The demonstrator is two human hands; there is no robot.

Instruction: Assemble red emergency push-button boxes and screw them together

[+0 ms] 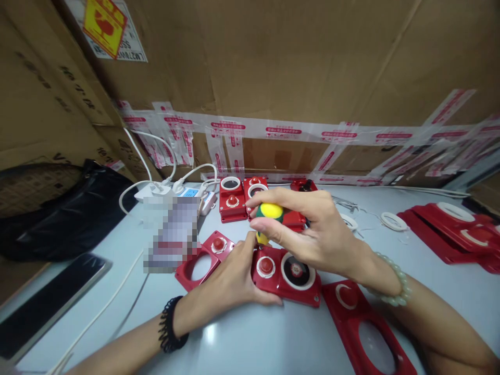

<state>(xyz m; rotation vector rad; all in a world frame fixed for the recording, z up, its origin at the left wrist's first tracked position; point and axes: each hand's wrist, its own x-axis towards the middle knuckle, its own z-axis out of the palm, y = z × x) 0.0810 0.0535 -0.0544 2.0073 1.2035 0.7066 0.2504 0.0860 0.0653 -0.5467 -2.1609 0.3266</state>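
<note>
My right hand point(308, 229) is closed around the yellow and green handle of a screwdriver point(271, 211), which points down at the upper left corner of a red alarm housing point(287, 297). That housing lies on the table with a red dome and a round black disc ringed in white on its face. Its left end is gripped by my left hand point(238, 276), thumb along the near edge and fingers at the far side. The screwdriver's tip is mostly hidden by my left fingers. Red cover plates with a round opening lie to the left point(187, 276) and to the right point(351, 325).
Behind my hands stand several red units point(232, 213) near a taped cardboard box point(292, 67). White rings point(394, 221) and more red covers point(437, 232) lie at the right. A power strip with white cables point(156, 192), a blurred-out phone-like object point(174, 234) and a dark phone point(54, 297) are left.
</note>
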